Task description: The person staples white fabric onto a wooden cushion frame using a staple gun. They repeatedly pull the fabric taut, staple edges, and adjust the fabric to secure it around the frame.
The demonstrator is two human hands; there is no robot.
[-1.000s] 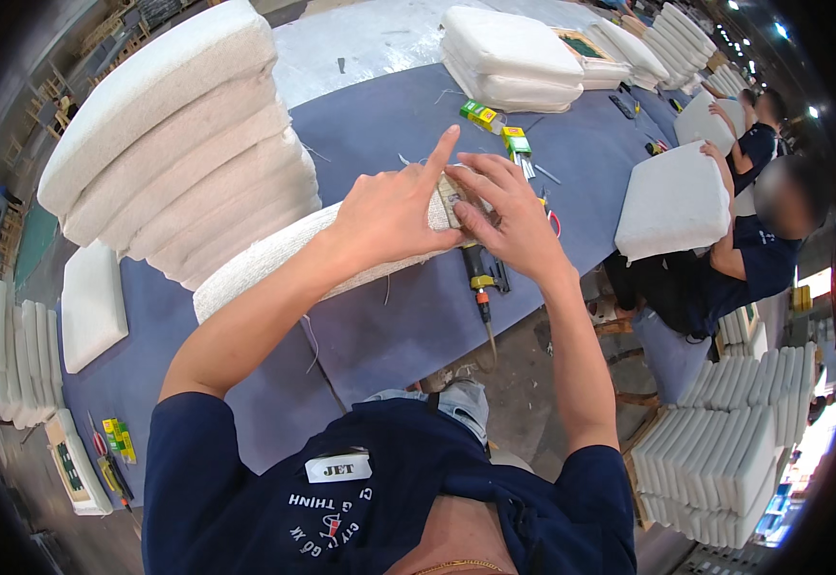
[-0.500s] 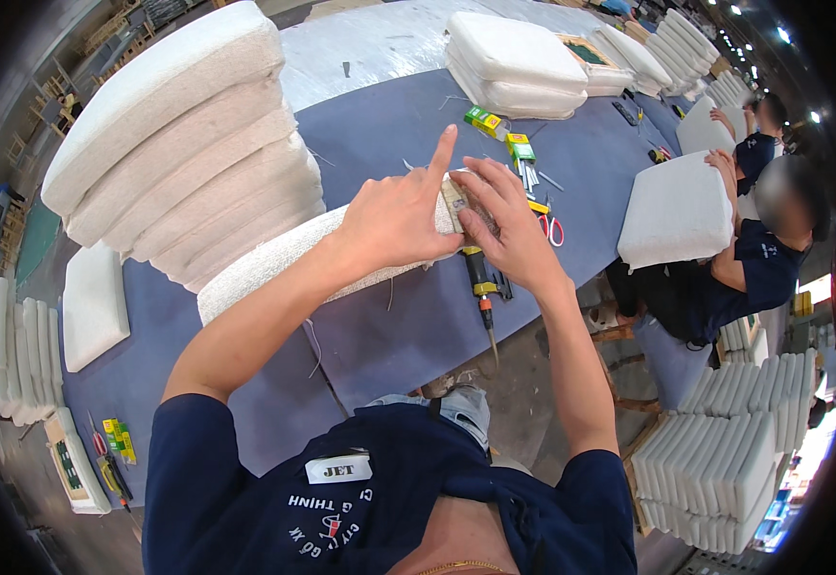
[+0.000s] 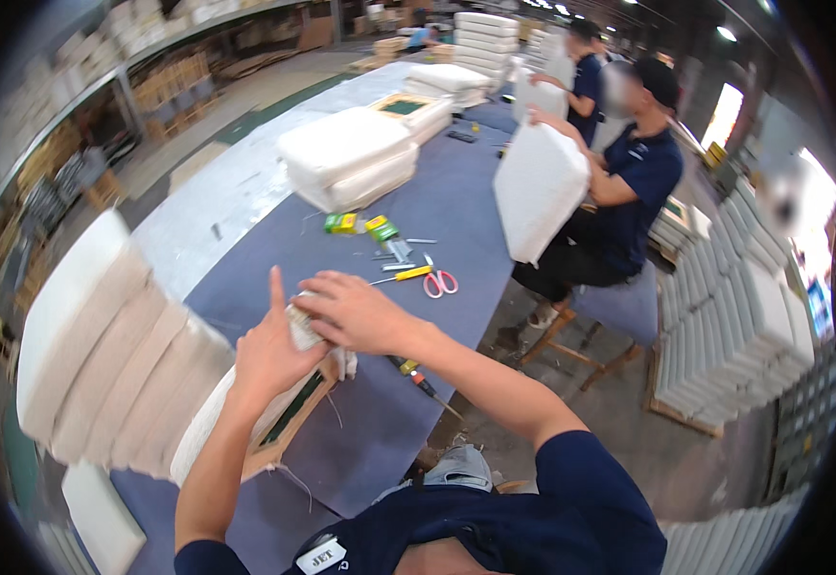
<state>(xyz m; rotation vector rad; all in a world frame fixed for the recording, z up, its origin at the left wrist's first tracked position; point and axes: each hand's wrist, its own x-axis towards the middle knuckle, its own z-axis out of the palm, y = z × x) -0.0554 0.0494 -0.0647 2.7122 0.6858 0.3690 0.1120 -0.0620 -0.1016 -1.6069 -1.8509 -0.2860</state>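
Left hand (image 3: 276, 353) and right hand (image 3: 359, 314) — both touch the white cushion (image 3: 291, 412).

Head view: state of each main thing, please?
Left hand: on the cushion, index finger raised
Right hand: on the cushion's end
Cushion: tilted up, framed underside showing
Tool: lying, partly hidden
Scissors: lying flat, untouched
Boxes: lying, untouched
Strips: loose
Stack: piled up
Stool: occupied

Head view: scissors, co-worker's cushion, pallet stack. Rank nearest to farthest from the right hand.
1. Scissors: right of the right hand, slightly ahead.
2. Co-worker's cushion: farther right and ahead.
3. Pallet stack: far right.
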